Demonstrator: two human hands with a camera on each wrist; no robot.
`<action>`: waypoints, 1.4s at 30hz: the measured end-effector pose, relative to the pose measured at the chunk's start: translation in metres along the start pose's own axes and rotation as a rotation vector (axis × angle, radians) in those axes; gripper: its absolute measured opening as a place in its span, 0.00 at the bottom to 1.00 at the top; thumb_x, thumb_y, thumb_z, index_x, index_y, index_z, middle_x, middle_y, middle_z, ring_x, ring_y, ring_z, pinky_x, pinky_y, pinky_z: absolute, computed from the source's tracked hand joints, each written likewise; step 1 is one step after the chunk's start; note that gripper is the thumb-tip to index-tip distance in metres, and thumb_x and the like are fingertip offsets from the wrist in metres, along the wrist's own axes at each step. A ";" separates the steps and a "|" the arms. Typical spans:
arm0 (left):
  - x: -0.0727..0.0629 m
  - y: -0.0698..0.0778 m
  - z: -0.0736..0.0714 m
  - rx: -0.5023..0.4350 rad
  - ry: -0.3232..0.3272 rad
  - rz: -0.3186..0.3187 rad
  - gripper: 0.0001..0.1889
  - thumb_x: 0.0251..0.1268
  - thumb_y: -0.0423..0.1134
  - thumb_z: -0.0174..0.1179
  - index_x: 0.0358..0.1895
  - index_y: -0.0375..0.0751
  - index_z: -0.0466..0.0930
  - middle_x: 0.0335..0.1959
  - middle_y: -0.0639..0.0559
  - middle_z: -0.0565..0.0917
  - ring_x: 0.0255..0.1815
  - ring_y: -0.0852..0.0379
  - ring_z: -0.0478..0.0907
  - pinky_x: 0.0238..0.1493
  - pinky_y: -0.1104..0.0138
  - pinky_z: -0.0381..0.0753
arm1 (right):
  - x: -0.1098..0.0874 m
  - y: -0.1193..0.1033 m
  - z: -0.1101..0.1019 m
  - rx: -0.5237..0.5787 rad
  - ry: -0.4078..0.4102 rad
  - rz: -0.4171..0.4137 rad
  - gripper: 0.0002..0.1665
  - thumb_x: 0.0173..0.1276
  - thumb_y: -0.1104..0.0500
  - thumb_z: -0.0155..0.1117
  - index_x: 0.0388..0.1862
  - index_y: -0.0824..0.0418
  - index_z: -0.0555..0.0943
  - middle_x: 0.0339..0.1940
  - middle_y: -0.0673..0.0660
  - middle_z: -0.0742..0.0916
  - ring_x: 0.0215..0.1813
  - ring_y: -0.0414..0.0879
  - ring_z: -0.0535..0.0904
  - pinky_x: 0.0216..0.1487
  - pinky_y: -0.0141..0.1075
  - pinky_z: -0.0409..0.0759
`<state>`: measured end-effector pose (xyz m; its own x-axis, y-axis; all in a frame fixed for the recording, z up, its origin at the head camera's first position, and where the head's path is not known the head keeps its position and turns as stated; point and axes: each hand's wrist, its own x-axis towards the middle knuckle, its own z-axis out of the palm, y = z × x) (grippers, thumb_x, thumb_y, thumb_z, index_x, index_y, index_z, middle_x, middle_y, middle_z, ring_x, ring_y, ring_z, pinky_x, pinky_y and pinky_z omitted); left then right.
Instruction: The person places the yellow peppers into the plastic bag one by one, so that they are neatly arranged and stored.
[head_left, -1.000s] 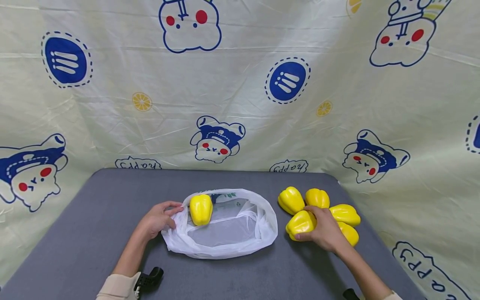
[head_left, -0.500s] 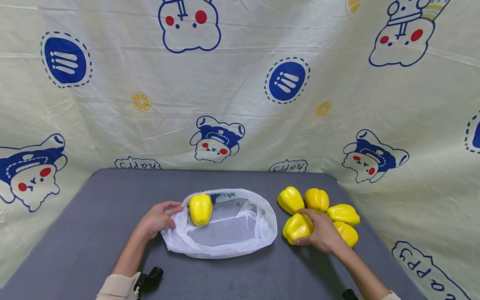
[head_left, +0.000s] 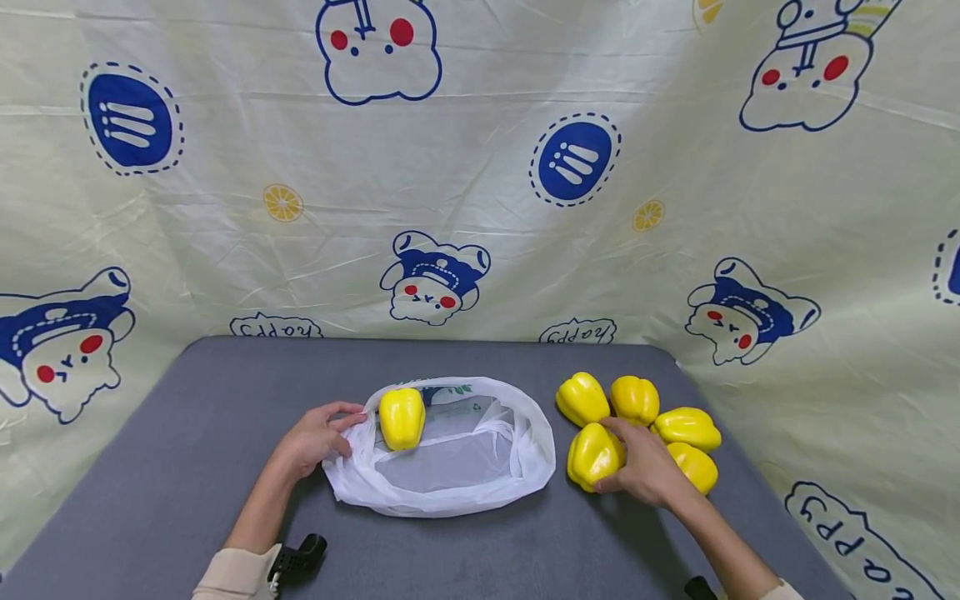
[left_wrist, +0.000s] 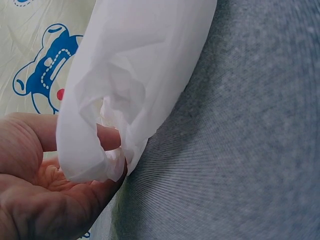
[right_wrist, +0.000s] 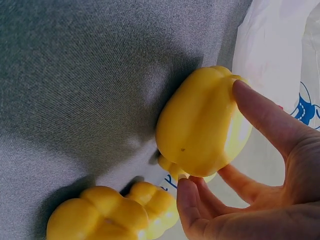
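Note:
A white plastic bag (head_left: 465, 505) lies with its mouth spread wide on the table. One yellow bell pepper (head_left: 402, 419) is inside at its left end. My left hand (head_left: 311, 439) holds the bag's left rim; in the left wrist view the plastic (left_wrist: 125, 45) passes between thumb and fingers. To the right of the bag, my right hand (head_left: 651, 463) grips another yellow bell pepper (head_left: 592, 458) between thumb and fingers. The right wrist view shows that pepper (right_wrist: 197, 125) low over the table, with the thumb on one end and the fingertips at the other.
Several more yellow bell peppers (head_left: 582, 400) are clustered behind and beside my right hand, two of them (head_left: 686, 428) close to the table's right edge. The grey table (head_left: 225, 392) meets a printed cloth backdrop (head_left: 480, 183) at the back and sides.
Over the last second the gripped pepper has turned and shifted slightly left and toward me, apart from the cluster. My left hand and the bag stay put.

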<state>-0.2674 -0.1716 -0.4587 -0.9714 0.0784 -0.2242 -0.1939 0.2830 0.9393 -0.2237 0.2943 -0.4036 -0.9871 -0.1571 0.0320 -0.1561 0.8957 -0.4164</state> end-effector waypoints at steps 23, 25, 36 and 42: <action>-0.001 0.000 -0.001 -0.013 -0.018 0.027 0.37 0.45 0.11 0.56 0.66 0.26 0.70 0.67 0.31 0.76 0.77 0.33 0.62 0.40 0.67 0.76 | 0.000 0.001 0.010 0.020 0.022 0.066 0.55 0.46 0.43 0.84 0.71 0.60 0.71 0.61 0.70 0.81 0.60 0.66 0.74 0.58 0.62 0.72; 0.000 -0.001 -0.001 -0.013 -0.019 0.028 0.37 0.45 0.11 0.56 0.66 0.26 0.70 0.67 0.31 0.76 0.77 0.33 0.62 0.40 0.66 0.76 | 0.000 0.000 0.011 0.025 0.031 0.071 0.55 0.46 0.43 0.84 0.71 0.62 0.71 0.62 0.71 0.80 0.61 0.66 0.74 0.59 0.63 0.71; -0.001 -0.001 0.000 -0.021 -0.011 0.018 0.36 0.45 0.11 0.56 0.66 0.27 0.71 0.67 0.32 0.77 0.77 0.34 0.63 0.38 0.66 0.76 | 0.001 -0.002 0.011 0.061 0.042 0.099 0.56 0.45 0.46 0.85 0.67 0.72 0.71 0.63 0.70 0.80 0.58 0.63 0.77 0.60 0.61 0.72; -0.001 0.000 -0.001 -0.031 -0.009 0.019 0.37 0.45 0.11 0.56 0.66 0.26 0.71 0.66 0.32 0.77 0.77 0.34 0.63 0.37 0.66 0.77 | 0.002 0.000 0.012 0.065 0.063 0.087 0.55 0.44 0.46 0.85 0.66 0.72 0.72 0.61 0.70 0.82 0.57 0.61 0.77 0.59 0.59 0.73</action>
<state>-0.2661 -0.1723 -0.4584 -0.9737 0.0918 -0.2083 -0.1797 0.2517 0.9510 -0.2252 0.2887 -0.4148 -0.9974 -0.0518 0.0492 -0.0691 0.8755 -0.4783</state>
